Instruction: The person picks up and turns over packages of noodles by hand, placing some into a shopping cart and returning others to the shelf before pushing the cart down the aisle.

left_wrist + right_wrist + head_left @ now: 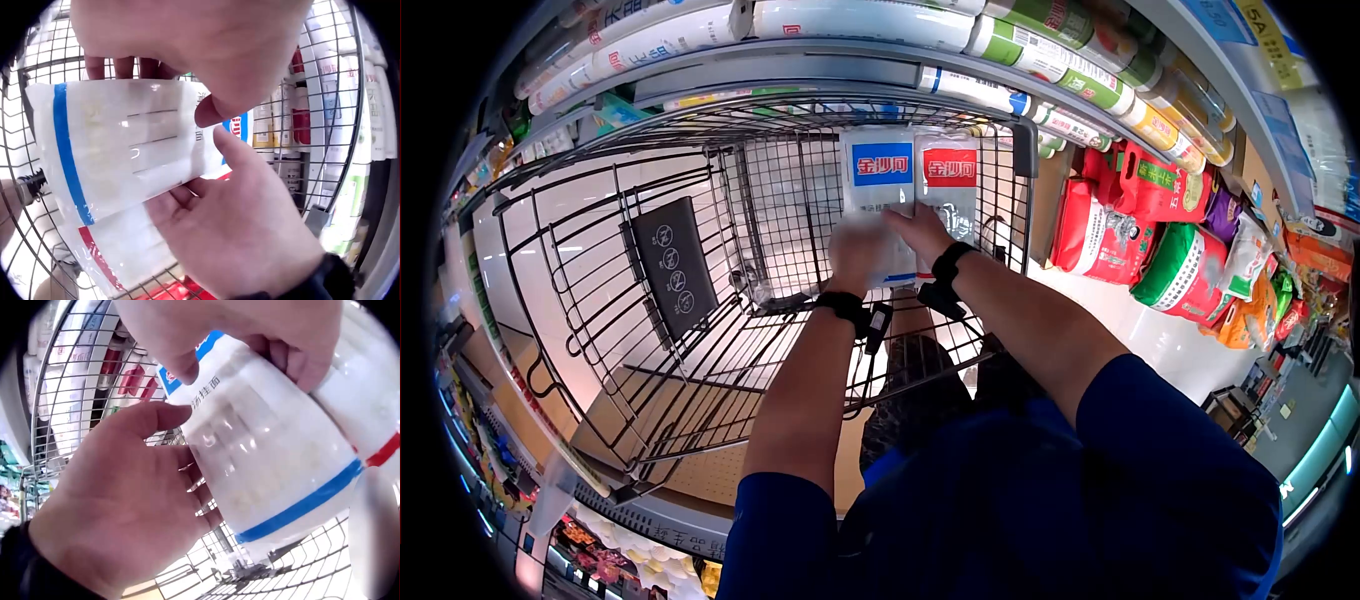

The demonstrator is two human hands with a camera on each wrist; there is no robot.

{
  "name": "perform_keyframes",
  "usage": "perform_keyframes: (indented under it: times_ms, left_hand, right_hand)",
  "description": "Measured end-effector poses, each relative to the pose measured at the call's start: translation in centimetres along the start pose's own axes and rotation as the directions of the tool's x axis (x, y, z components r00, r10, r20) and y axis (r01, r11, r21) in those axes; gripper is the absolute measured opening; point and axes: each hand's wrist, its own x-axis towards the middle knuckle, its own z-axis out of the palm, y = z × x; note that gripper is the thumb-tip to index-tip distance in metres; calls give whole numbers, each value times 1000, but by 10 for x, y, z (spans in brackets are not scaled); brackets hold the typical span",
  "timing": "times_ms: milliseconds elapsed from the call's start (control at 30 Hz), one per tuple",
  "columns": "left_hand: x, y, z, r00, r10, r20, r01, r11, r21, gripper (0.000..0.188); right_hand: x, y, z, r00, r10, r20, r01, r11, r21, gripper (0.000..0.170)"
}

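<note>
1. Left hand [858, 255]: partly curled; thumb on the front of the blue-labelled pack [883, 178], fingers round its left edge.
2. Right hand [920, 235]: we see the thumb over the front of the same pack, fingers bent at its right edge, beside the red-labelled pack [949, 170].
3. Blue-labelled pack: inside the wire cart [745, 190], label reading 金沙河; we also read 汤挂面 lower down, above a blue band.
4. Red-labelled pack: just beside it, also 金沙河, with a red band.
5. Cart panel [674, 268]: black, four round symbols; its small writing we cannot read.
6. Shelf tag [1268, 40]: yellow, marked 5A.
</note>
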Motion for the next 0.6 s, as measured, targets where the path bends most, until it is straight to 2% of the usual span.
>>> perform_keyframes:
  times_ms: [33,67,100,133,167,200,233,267,333,367,400,467,533,600]
  left_hand:
    - [-7,19,-7,998,-43,47,44,999,-16,41]
    - [-14,36,-13,992,-84,92,87,996,-30,38]
    - [-22,47,-16,989,-89,114,102,988,-116,40]
    - [-29,51,-18,990,-86,107,99,988,-117,40]
    - [-37,56,-22,985,-104,137,137,957,-255,42]
    - [-46,64,-25,979,-115,171,174,906,-386,45]
    - [-59,86,-33,955,-183,233,262,889,-375,49]
    - [-69,92,-35,958,-182,223,248,915,-319,48]
    - [-96,126,-44,937,-224,268,298,913,-278,47]
    - [-112,143,-49,945,-192,265,258,936,-241,48]
    - [-117,127,-39,960,-143,242,194,960,-203,48]
    - [-159,179,-49,964,-85,252,167,931,-323,45]
    - [-188,202,-46,974,74,216,0,947,-322,42]
    - [-221,239,-47,969,167,180,-114,955,-274,42]
  right_hand:
    - [2,2,4,995,-61,-74,63,998,27,60]
    - [1,0,2,995,-64,-70,66,998,23,60]
    - [-3,-4,-4,1000,4,29,-7,995,95,64]
    - [-7,-9,-12,989,63,131,-84,984,159,68]
    - [-12,-14,-22,958,173,230,-204,972,119,68]
    - [-31,-38,-36,923,173,343,-242,955,169,68]
    - [-40,-31,-38,911,176,373,-290,917,275,65]
    - [-48,-25,-40,899,173,403,-334,865,375,63]
    - [-84,-58,-57,892,229,390,-405,788,464,56]
    - [-100,-75,-70,859,193,474,-443,744,500,52]
    - [-110,-76,-78,861,158,484,-420,757,500,48]
    - [-140,-104,-102,860,54,507,-332,815,475,45]
    - [-176,-135,-129,884,57,465,-287,849,442,41]
    - [-210,-161,-162,919,-189,347,-4,874,487,40]
